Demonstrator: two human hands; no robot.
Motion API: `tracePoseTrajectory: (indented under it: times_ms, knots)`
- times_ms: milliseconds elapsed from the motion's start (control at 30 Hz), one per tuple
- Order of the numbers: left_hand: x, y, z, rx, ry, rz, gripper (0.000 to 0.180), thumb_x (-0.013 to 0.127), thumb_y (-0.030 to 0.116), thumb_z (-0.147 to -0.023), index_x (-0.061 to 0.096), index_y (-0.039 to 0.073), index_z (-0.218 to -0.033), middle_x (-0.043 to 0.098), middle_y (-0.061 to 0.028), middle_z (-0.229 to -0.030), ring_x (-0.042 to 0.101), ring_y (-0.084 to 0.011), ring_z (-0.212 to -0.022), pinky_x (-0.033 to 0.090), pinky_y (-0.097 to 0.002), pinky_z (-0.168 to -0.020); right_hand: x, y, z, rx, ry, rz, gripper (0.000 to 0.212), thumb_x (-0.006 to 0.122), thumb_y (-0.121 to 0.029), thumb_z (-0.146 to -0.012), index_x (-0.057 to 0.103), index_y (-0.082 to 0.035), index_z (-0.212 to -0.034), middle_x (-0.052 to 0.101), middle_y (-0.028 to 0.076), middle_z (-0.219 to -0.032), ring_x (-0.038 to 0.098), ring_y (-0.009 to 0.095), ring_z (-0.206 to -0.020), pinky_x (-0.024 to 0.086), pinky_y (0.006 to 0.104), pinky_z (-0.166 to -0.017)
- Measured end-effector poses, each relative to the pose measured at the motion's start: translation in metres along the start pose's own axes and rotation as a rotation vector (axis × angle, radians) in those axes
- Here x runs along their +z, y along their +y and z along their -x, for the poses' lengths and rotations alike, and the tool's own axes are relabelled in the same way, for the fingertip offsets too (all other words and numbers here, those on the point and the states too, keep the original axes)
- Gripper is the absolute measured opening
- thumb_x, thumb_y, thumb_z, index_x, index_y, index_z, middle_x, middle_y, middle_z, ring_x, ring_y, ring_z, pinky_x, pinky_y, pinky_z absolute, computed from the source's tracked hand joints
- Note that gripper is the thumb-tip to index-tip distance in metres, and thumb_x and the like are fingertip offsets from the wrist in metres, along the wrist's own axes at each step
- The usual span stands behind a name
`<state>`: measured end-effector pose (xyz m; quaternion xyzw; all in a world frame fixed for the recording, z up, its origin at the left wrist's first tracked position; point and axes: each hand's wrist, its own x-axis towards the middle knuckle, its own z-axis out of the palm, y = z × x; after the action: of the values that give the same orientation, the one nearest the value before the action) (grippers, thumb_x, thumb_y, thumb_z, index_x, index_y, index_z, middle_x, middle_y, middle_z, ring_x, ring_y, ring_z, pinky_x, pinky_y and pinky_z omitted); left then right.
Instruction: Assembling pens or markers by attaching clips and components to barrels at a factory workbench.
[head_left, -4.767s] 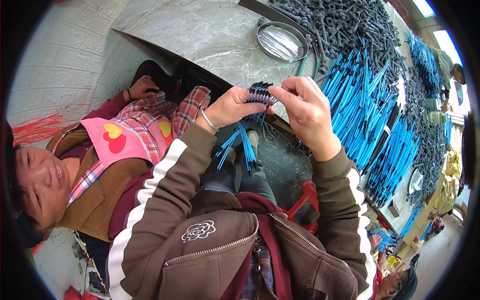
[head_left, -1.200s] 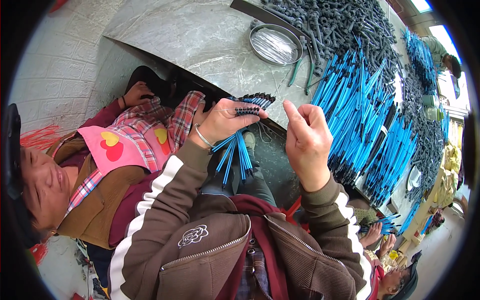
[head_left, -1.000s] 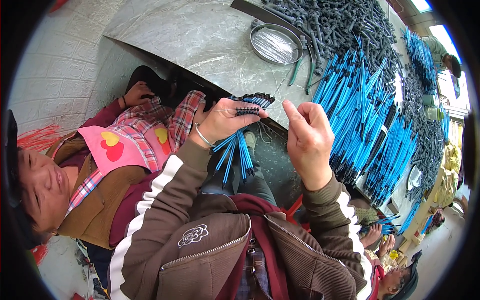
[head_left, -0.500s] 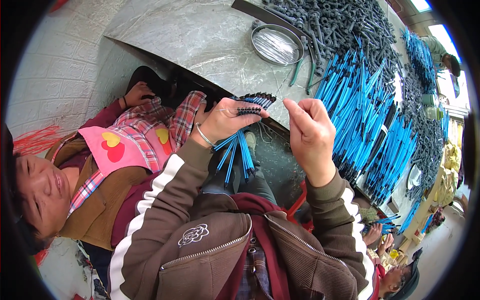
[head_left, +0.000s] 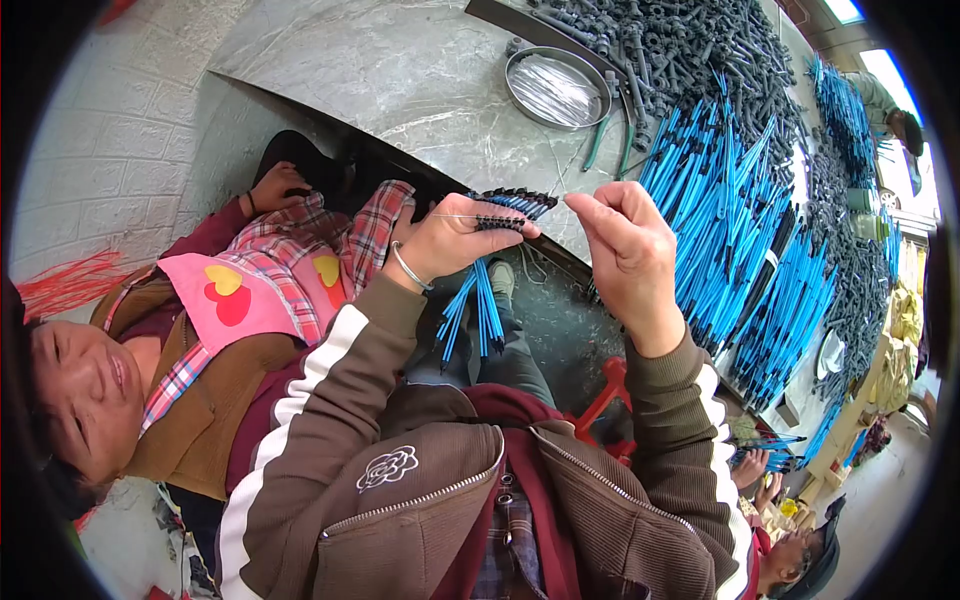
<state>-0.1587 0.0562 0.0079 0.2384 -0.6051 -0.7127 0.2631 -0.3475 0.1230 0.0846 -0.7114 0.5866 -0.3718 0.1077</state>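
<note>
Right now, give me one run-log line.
left hand: gripping blue rods | right hand: fingertips pinched near rods' black ends | table: round pan with white strips, green-handled tool

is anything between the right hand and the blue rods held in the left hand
Nothing visible: the right hand is close beside the black ends of the blue rods in the left hand. The round metal tray lies off that line, on the tabletop.

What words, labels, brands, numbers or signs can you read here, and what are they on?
None that I can read.
The pink apron shows only hearts, the brown jacket only a flower outline.
Any print on the green box would be too small.
</note>
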Motion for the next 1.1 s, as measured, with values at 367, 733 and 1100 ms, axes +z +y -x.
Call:
tracePoseTrajectory:
  times_ms: [367, 733, 1100]
  knots:
    - [0.000, 0.000, 0.000, -0.006, -0.004, -0.015, 0.020, 0.062, -0.004, -0.076, 0.066, -0.003, -0.095, 0.068, -0.0126, -0.095, 0.063, -0.0172, -0.091, 0.048, -0.0284, -0.084, -0.001, -0.003, 0.003, 0.031, 0.002, -0.012, 0.021, 0.063, 0.007, -0.073, 0.067, -0.003, -0.092, 0.054, 0.007, -0.075, 0.054, 0.019, -0.065, 0.043, 0.0258, -0.058]
    - [-0.001, -0.005, 0.000, 0.029, -0.015, 0.028, 0.021, 0.061, -0.007, -0.074, 0.067, -0.002, -0.093, 0.068, -0.0129, -0.094, 0.063, -0.0198, -0.091, 0.048, -0.0297, -0.085, 0.005, 0.003, -0.001, 0.080, -0.033, -0.233, 0.015, 0.061, 0.004, -0.077, 0.065, -0.001, -0.091, 0.057, 0.007, -0.078, 0.056, 0.018, -0.071, 0.044, 0.0255, -0.062]
    - [-0.002, -0.008, 0.002, 0.007, 0.009, 0.164, 0.023, 0.060, -0.010, -0.074, 0.066, -0.002, -0.095, 0.067, -0.0146, -0.094, 0.065, -0.0217, -0.090, 0.049, -0.0305, -0.084, 0.009, 0.005, -0.002, 0.123, -0.080, -0.338, 0.014, 0.061, 0.001, -0.078, 0.063, 0.000, -0.092, 0.058, 0.009, -0.078, 0.056, 0.019, -0.072, 0.043, 0.0264, -0.062]
